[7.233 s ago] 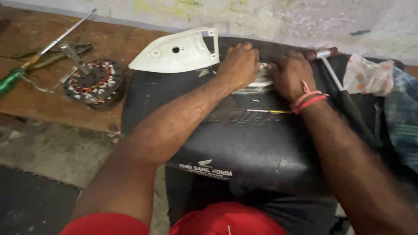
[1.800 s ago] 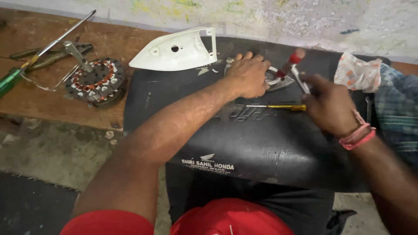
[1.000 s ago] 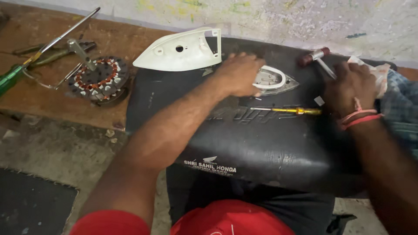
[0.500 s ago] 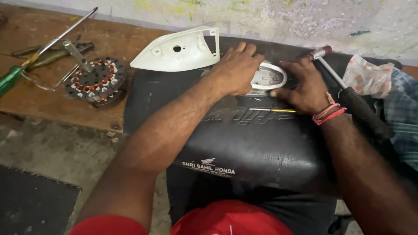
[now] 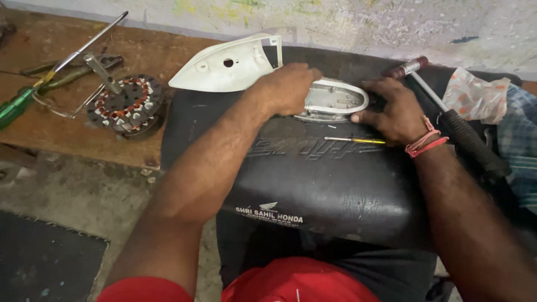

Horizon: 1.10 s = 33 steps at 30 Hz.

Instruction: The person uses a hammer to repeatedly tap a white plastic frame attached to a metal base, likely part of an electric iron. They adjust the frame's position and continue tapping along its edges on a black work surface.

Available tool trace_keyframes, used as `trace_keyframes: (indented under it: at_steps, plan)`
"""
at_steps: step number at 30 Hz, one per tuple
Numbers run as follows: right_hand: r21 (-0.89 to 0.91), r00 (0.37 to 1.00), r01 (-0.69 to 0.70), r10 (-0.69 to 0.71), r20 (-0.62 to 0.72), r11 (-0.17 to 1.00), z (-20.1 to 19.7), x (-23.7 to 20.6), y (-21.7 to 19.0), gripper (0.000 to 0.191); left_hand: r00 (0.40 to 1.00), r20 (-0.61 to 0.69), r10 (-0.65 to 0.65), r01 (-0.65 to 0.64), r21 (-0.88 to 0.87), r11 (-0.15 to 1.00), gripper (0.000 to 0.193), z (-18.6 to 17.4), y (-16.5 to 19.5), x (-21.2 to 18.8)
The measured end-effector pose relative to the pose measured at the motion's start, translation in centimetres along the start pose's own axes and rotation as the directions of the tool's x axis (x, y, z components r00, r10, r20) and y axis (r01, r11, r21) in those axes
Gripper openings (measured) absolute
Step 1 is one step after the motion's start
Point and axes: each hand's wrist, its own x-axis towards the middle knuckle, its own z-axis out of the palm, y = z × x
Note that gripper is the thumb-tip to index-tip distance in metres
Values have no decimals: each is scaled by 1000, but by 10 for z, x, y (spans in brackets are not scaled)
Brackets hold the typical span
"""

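On the black seat (image 5: 313, 184), both hands clamp a metal soleplate (image 5: 335, 99), left hand (image 5: 288, 89) hiding its rear, right hand (image 5: 394, 109) its tip.

Both forearms are bare from the elbow to the fingers, with no gloves and no rings to be seen. The left hand (image 5: 288, 88) carries nothing on its wrist. The right hand (image 5: 394, 109) has a bundle of thin red and pink thread bands (image 5: 425, 144) wound around the wrist, several strands lying close together. A bright red short sleeve (image 5: 145, 291) covers the left upper arm, and the same red fabric shirt front (image 5: 299, 282) shows at the bottom edge.
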Motion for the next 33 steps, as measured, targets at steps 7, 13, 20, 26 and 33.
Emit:
trace_keyframes:
  at_steps: [7, 13, 20, 26, 33]
  plan:
    - [-56, 999, 11, -9, 49, 998, 0, 1, 1, 90, 999, -44, -32, 40, 203, 978, 33, -6, 13, -16]
    - [-130, 998, -15, 22, 52, 991, 5, 1, 0, 96, 1000, -28, 6, -4, 91, 996, 21, -3, 17, -30]
    - [-108, 996, -39, 47, 74, 993, 5, 6, 0, 90, 994, -108, 26, -39, -122, 992, 25, 2, 2, -25]
    - [-83, 1000, -23, 23, -10, 996, 1, 2, -11, 88, 977, -205, 62, -121, -292, 949, 17, 1, -6, -27]
    - [-59, 986, 41, -50, -160, 997, -4, -4, -20, 24, 893, -433, 127, -341, -462, 819, 16, 5, 1, -19]
